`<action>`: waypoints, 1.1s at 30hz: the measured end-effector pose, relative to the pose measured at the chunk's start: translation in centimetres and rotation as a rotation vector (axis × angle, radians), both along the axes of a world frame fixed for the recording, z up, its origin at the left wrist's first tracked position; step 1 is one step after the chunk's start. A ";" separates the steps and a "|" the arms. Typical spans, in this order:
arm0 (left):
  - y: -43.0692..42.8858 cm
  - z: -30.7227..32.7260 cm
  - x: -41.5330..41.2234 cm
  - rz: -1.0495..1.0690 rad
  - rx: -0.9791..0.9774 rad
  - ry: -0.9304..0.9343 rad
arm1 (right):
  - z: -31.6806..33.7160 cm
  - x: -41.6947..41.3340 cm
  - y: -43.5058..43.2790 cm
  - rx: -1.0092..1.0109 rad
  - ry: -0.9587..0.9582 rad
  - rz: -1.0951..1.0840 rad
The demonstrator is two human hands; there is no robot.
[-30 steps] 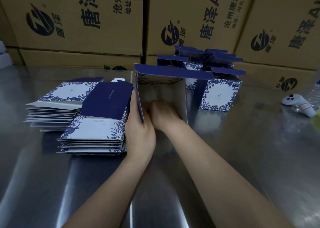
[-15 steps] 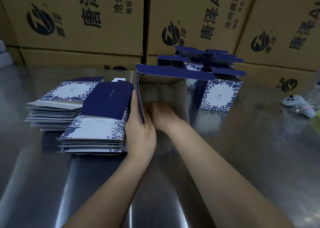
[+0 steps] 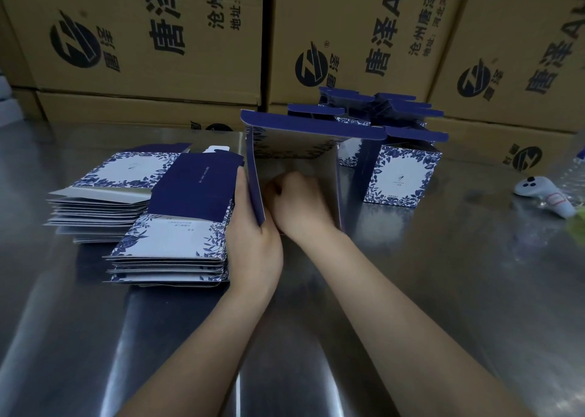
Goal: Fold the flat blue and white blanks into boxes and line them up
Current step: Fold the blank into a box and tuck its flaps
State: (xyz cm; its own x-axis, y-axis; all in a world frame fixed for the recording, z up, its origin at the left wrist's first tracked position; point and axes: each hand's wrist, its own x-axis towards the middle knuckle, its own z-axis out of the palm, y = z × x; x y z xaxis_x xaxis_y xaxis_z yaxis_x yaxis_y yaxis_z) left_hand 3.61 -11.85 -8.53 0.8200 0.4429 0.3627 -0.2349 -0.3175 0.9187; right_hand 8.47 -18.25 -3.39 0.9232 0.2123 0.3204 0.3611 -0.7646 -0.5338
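The left hand (image 3: 253, 242) is closed round the left wall of a half-made box (image 3: 316, 128), with the thumb inside and the fingers outside. The right hand (image 3: 297, 201) is pushed deep into the box with its fingers curled. What the fingers touch is hidden, so it cannot be told if anything is held.

The box is set in the middle of the table (image 3: 443, 274), and its open end is turned toward the person. The outside is dark blue. The inside is shiny grey, and a blue leaf print is mirrored in it. A long dark blue flap is stuck out along the top edge.

Just left of the box, right by the left hand, a pile of blanks (image 3: 171, 242) is laid flat. The top blank is half dark blue and half white, and the white part is edged with blue leaves. A second pile (image 3: 104, 195) is set behind it, farther left.

Just right of the box and behind it, a few done boxes (image 3: 402, 172) are stood upright close together. Their white fronts are framed with blue leaves, and their dark blue top flaps are left open.

At the far right a white controller (image 3: 544, 191) is laid on the table. Brown cartons (image 3: 158, 36) with black print are stacked along the back.
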 end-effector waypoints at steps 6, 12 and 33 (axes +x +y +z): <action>0.1 0.2 0.0 -0.005 -0.029 -0.039 | -0.2 -3.2 -1.0 0.264 -0.360 0.176; -0.1 0.9 -0.3 -0.012 -0.109 -0.090 | 1.1 -4.9 -3.5 0.441 -0.903 0.354; 0.3 2.8 -0.4 -0.302 -0.267 -0.262 | -1.0 -0.2 -8.4 0.831 -0.093 0.326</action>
State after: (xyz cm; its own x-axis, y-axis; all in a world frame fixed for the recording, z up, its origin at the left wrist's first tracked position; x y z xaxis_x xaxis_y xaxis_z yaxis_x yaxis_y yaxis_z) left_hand 3.18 -11.55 -5.71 0.8225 0.3045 0.4803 -0.5148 0.0396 0.8564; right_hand 8.25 -26.66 -4.37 0.8204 0.1253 0.5579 0.5620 0.0037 -0.8271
